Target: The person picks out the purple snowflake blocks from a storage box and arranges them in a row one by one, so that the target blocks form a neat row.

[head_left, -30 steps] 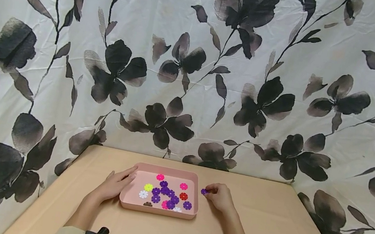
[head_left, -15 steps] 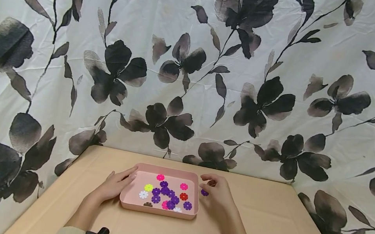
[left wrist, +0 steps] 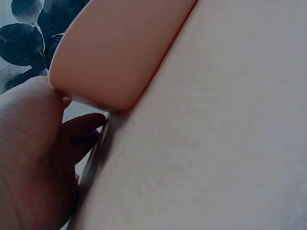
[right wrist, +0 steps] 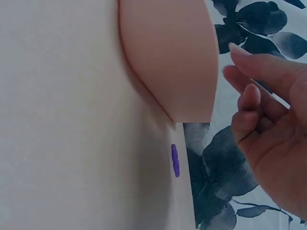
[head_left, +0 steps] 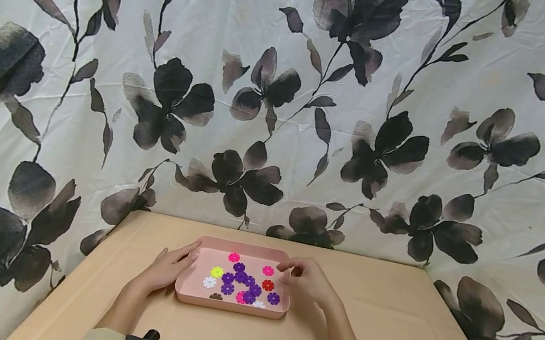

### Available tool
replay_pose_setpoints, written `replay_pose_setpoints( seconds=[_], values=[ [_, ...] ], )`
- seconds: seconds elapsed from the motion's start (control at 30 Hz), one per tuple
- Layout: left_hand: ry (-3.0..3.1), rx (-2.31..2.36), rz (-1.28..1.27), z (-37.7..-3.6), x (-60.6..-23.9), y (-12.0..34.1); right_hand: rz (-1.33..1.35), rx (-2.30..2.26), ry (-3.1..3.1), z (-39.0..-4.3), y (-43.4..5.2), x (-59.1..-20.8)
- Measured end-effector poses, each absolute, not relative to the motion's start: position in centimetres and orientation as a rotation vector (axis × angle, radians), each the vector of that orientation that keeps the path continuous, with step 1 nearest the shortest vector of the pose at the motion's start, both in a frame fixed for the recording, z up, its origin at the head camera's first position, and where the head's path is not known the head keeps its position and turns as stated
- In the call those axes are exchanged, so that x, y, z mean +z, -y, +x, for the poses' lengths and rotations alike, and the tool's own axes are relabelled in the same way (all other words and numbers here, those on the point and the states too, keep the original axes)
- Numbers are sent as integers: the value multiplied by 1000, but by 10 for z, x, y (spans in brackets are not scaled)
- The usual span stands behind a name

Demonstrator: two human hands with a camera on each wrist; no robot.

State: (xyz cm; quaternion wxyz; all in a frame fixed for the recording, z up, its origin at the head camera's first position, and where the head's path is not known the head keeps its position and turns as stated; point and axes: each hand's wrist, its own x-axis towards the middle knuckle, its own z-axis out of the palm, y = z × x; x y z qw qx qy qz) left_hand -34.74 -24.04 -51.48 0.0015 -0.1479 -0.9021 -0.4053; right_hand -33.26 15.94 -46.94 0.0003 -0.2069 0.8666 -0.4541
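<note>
Our left hand (head_left: 167, 269) lies flat with relaxed fingers against the pink tray (head_left: 194, 296), low in the frame's centre on the counter (head_left: 385, 334). Our right hand (head_left: 306, 281) hovers at the tray's right rim, fingers loosely spread, holding nothing. Only the right wrist view shows the purple disc (right wrist: 175, 160) on the counter beside the tray

Both hands (head_left: 167, 269) (head_left: 306, 281) forward — fingers relaxed

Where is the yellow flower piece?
In the head view, the yellow piece lies in the pink tray, on its left side, just above a white piece.
</note>
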Motion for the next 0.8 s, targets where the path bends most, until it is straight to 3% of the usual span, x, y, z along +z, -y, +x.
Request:
replay_pose_setpoints(
  seconds=[0.8],
  values=[
    [2834, -1303, -446, -349, -518, 241, -600, -1181, -2571, -325, -139, -484]
  ],
)
